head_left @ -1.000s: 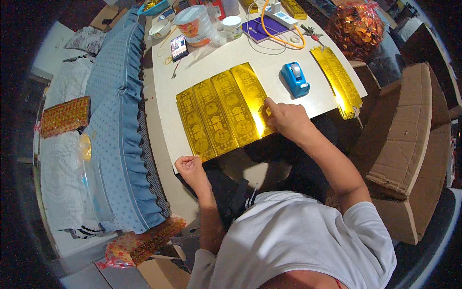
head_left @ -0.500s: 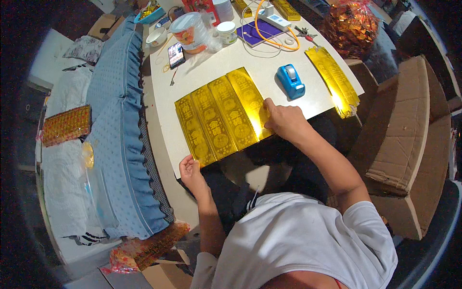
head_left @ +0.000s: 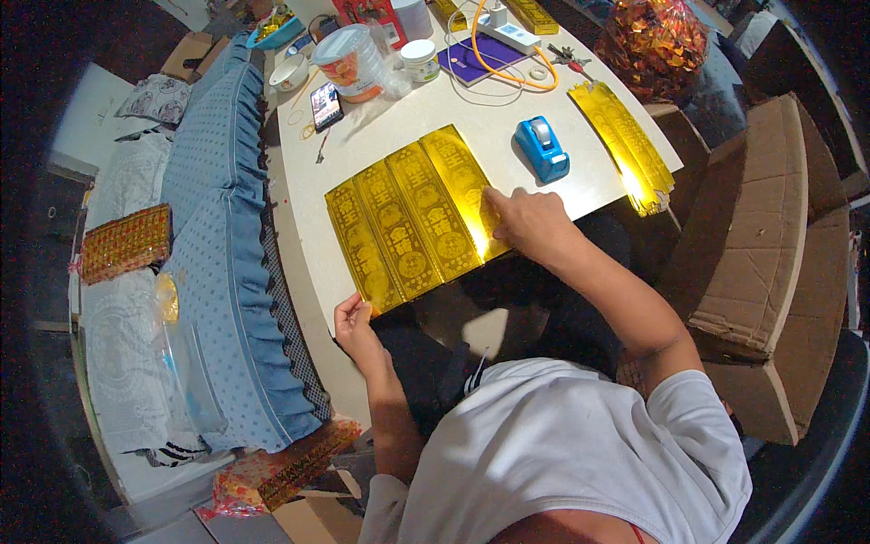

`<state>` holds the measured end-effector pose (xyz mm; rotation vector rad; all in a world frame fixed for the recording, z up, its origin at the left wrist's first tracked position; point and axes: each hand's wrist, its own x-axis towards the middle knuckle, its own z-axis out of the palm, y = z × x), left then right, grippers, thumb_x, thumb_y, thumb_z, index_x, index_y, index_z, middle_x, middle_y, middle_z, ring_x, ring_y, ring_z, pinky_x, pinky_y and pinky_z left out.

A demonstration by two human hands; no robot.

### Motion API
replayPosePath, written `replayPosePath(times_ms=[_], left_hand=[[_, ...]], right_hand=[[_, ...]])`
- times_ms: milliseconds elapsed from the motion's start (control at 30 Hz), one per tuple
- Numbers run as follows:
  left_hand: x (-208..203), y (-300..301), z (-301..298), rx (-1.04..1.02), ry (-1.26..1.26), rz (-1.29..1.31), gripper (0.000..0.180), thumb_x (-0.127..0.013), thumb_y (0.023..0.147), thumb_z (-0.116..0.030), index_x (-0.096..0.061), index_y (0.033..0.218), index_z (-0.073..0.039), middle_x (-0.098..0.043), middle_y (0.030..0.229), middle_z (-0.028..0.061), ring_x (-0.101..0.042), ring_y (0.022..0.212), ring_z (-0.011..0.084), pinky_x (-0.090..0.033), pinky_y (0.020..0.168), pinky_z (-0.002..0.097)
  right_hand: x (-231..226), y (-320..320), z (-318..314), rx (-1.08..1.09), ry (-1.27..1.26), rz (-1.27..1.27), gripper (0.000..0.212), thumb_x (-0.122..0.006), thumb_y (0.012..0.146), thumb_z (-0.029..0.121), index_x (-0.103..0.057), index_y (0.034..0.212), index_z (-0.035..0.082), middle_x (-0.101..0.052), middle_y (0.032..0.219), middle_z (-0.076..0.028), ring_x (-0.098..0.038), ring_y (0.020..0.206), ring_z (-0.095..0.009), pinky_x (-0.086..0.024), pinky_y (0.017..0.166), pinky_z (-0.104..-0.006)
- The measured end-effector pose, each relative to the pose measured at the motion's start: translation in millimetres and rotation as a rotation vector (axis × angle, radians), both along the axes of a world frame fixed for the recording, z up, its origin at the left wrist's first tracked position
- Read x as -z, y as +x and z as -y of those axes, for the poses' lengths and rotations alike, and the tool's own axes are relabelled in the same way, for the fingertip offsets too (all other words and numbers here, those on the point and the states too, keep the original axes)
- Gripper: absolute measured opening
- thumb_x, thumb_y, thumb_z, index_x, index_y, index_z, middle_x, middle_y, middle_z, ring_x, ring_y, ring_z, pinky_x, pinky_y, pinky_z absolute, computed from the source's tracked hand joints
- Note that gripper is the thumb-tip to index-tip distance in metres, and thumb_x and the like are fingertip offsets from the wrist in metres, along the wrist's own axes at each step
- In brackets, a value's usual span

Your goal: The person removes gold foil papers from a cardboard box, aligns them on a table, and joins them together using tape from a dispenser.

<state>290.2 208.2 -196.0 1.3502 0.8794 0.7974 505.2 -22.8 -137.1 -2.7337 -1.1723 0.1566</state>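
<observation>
A shiny gold foil sheet (head_left: 408,218), embossed with patterns and creased into several long panels, lies at the near edge of the white table. My left hand (head_left: 357,331) pinches its near left corner between thumb and fingers. At the sheet's right edge, my right hand (head_left: 536,225) grips it, the index finger on top and the other fingers curled; the underside of this grip is hidden. Just beyond the right hand stands a blue tape dispenser (head_left: 544,154). Farther right, a bundle of gold foil strips (head_left: 621,150) lies along the table's edge.
Toward the back of the table (head_left: 399,118) are a phone (head_left: 326,105), a plastic tub (head_left: 349,65), a white jar (head_left: 420,62), a purple book (head_left: 485,60), keys (head_left: 569,60) and an orange cable (head_left: 517,83). Open cardboard boxes (head_left: 743,245) stand right; a blue-covered bed (head_left: 217,245) is left.
My right index finger has straightened a little along the sheet's right edge. My left hand keeps its pinch on the corner. The whole view has shifted slightly.
</observation>
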Motion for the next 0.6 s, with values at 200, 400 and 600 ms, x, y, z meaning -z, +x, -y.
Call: replayPosePath(times_ms=[200,400,600], left_hand=[[-0.1,0.8,-0.8,-0.011,0.002,-0.01,0.018,-0.058,0.086,0.005,-0.062,0.103,0.005,-0.059,0.09,0.0055,-0.057,0.085,0.014,-0.046,0.082,0.0253],[-4.6,3.8,10.2,-0.165,0.194,-0.036,0.024,-0.054,0.089,0.002,-0.055,0.113,0.004,-0.057,0.1,0.006,-0.055,0.091,0.0154,-0.045,0.088,0.0281],[-52.2,72.1,78.7,0.383,0.001,0.158,0.026,-0.058,0.093,-0.012,-0.055,0.116,0.0,-0.061,0.102,0.0103,-0.062,0.092,0.0195,-0.05,0.084,0.0305]], right_hand=[[-2.5,6.3,13.3,0.111,0.04,-0.18,0.052,-0.067,0.086,0.03,-0.048,0.131,0.012,-0.068,0.091,-0.016,-0.069,0.082,-0.033,-0.055,0.067,-0.0438],[8.4,15.4,31.4,0.373,0.553,-0.248,0.031,-0.062,0.091,0.023,-0.052,0.118,0.009,-0.065,0.098,-0.016,-0.066,0.087,-0.036,-0.052,0.076,-0.0467],[18.1,57.7,42.4,0.595,0.623,-0.066,0.035,-0.064,0.091,0.031,-0.057,0.113,0.006,-0.058,0.109,-0.018,-0.063,0.096,-0.036,-0.051,0.081,-0.0461]])
